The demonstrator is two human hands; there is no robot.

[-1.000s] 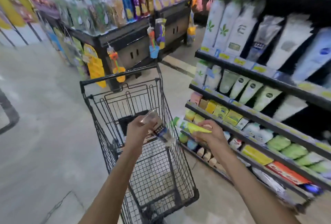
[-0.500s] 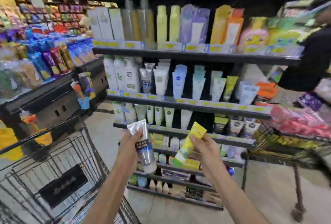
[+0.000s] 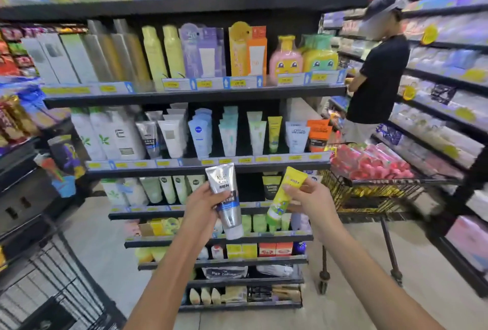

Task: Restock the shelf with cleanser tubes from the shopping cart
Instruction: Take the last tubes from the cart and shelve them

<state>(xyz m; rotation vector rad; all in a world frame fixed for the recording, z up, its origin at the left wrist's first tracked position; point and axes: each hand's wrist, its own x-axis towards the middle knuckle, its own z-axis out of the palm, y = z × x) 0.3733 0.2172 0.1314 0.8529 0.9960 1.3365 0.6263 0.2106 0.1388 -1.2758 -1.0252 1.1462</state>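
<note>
Silver tube (image 3: 226, 201) upright, yellow tube (image 3: 285, 197) tilted, caps down

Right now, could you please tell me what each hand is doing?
Left hand: closed, holding the silver tube.
Right hand: closed, holding the yellow tube.
</note>
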